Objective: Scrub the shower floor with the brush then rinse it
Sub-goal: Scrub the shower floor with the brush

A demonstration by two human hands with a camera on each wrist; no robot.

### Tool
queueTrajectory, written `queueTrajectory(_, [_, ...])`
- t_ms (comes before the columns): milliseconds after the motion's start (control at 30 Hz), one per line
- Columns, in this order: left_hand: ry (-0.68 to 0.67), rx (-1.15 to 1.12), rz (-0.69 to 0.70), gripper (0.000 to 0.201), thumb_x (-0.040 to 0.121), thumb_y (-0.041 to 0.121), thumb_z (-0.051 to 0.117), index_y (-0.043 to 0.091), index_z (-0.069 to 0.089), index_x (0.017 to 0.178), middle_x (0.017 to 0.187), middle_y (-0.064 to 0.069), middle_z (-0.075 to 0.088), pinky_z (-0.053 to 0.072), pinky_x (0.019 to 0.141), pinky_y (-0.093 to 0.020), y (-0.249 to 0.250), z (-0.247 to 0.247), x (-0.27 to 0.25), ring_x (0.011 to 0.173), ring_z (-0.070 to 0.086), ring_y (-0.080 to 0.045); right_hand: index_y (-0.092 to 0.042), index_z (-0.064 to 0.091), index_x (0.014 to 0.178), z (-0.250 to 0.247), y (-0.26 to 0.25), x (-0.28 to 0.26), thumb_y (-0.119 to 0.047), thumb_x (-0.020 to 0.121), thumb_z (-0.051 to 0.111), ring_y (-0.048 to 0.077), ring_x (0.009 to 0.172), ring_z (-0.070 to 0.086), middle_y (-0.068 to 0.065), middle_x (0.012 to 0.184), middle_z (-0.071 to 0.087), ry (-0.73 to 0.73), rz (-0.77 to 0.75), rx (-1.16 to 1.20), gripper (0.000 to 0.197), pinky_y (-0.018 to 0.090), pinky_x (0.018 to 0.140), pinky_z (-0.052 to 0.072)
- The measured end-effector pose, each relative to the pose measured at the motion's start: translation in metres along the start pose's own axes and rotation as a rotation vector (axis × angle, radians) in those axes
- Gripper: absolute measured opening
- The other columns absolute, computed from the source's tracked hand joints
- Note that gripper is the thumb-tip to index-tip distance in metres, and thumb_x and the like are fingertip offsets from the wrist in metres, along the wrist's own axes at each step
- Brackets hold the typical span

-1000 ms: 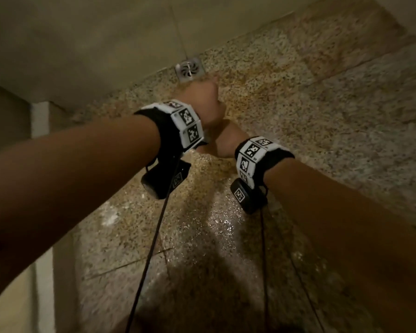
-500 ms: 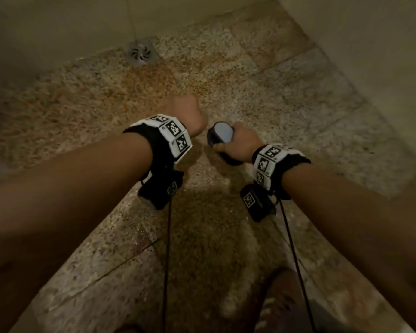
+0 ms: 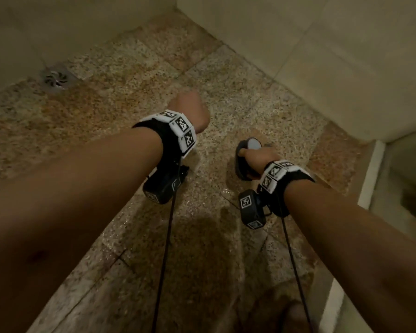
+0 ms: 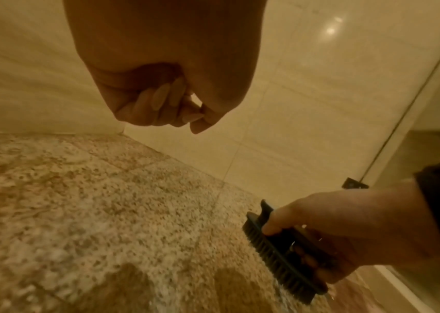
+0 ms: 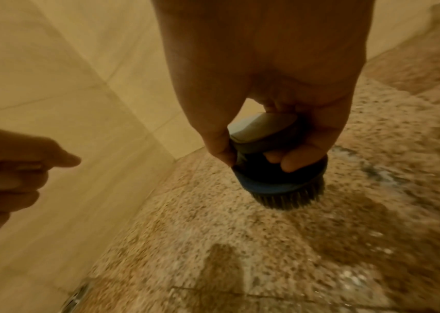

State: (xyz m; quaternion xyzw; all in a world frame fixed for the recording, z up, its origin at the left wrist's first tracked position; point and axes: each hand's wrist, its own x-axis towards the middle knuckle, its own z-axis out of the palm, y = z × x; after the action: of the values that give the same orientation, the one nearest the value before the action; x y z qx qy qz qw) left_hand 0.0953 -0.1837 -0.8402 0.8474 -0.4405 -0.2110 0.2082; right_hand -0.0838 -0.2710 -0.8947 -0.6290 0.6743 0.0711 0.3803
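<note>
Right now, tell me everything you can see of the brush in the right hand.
The brush is a small round palm scrubber that looks like dark plastic: a pale grey cap on top, a blue-edged base and short dark bristles below. The right hand grips its knob from above, fingers curled round it. It stands roughly upright, bristles down at the wet speckled stone shower floor, close to the tiled wall. Whether the bristles press the floor is unclear. The left hand is apart from it.
</note>
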Motion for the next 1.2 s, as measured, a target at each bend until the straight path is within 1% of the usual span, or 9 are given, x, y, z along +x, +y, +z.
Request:
queueTrajectory(133, [-0.116,-0.019,-0.081,0.042,0.094,0.014,0.045,0.016,0.024,0.058,0.055,-0.004,0.022,0.016,0.044,-0.025,0.027,0.055,0.011,0.047,0.016,-0.016,-0.004,0.053,0.115,0.001,0.062,0.031,-0.049,0.089,0.061,0.033,0.089,0.066,0.014,0.1,0.062,-0.007,0.106,0.097,0.052,0.042,0.079,0.057])
queueTrajectory(267, [-0.21,-0.035,-0.183,0.044,0.095,0.016,0.048,0.014,0.027,0.056,0.055,-0.004,0.027,0.02,0.043,-0.024,0.049,0.119,0.014,0.046,0.023,-0.016,-0.006,0.053,0.085,-0.006,0.123,0.059,-0.051,0.098,0.045,0.021,0.057,0.05,0.01,0.074,0.055,0.023,0.207,0.05,0.049,0.028,0.047,0.037])
queueTrajectory(400, [-0.304,-0.033,-0.23,0.047,0.097,0.022,0.047,0.012,0.031,0.054,0.054,-0.004,0.031,0.024,0.042,-0.025,0.052,0.158,0.0,0.046,0.028,-0.016,-0.003,0.043,0.135,0.027,0.149,0.078,-0.048,0.096,0.048,0.03,0.095,0.058,0.015,0.13,0.054,-0.024,0.199,0.034,0.06,0.033,0.073,0.049])
queueTrajectory(467, [-0.297,-0.03,-0.263,0.045,0.096,0.02,0.047,0.014,0.031,0.055,0.056,-0.002,0.032,0.028,0.046,-0.026,0.044,0.162,-0.002,0.048,0.028,-0.014,-0.004,0.03,0.144,0.067,0.125,0.083,-0.052,0.087,0.057,0.032,0.105,0.059,0.013,0.131,0.052,-0.016,0.131,0.062,0.079,0.032,0.072,0.049])
queueTrajectory(533, [-0.265,-0.032,-0.3,0.041,0.093,0.023,0.051,0.017,0.032,0.057,0.06,0.001,0.034,0.029,0.049,-0.024,0.032,0.157,0.0,0.051,0.029,-0.01,-0.002,0.037,0.14,0.097,0.084,0.076,-0.052,0.083,0.058,0.026,0.093,0.064,0.01,0.117,0.06,-0.073,-0.025,0.075,0.079,0.028,0.06,0.052])
queueTrajectory(633, [-0.223,-0.015,-0.348,0.044,0.094,0.024,0.051,0.014,0.031,0.056,0.057,-0.002,0.032,0.023,0.044,-0.023,0.015,0.148,0.004,0.048,0.026,-0.013,-0.005,0.034,0.142,0.118,0.051,0.065,-0.033,0.091,0.059,0.03,0.105,0.059,0.016,0.131,0.051,-0.179,-0.126,0.033,0.062,0.029,0.073,0.051])
queueTrajectory(733, [-0.18,-0.043,-0.361,0.046,0.095,0.025,0.051,0.012,0.028,0.057,0.054,-0.006,0.027,0.017,0.043,-0.024,0.001,0.14,0.003,0.046,0.022,-0.017,-0.012,0.035,0.137,0.083,0.067,0.071,-0.046,0.086,0.063,0.028,0.085,0.059,0.012,0.127,0.055,-0.126,-0.084,0.094,0.068,0.026,0.053,0.05])
queueTrajectory(900, [-0.198,0.009,-0.368,0.044,0.093,0.024,0.05,0.012,0.026,0.058,0.055,-0.004,0.024,0.018,0.046,-0.024,-0.017,0.145,-0.004,0.047,0.022,-0.017,-0.003,0.017,0.151,0.01,0.136,0.1,-0.048,0.089,0.061,0.033,0.115,0.055,0.015,0.141,0.046,-0.001,0.093,-0.15,0.088,0.032,0.075,0.046])
queueTrajectory(1200, [-0.189,-0.026,-0.397,0.044,0.092,0.016,0.049,0.013,0.023,0.057,0.053,-0.004,0.021,0.015,0.047,-0.024,-0.016,0.13,-0.001,0.047,0.016,-0.016,-0.005,0.014,0.148,0.127,0.031,0.053,-0.038,0.089,0.065,0.035,0.114,0.054,0.017,0.136,0.047,-0.207,-0.143,-0.084,0.086,0.035,0.074,0.045])
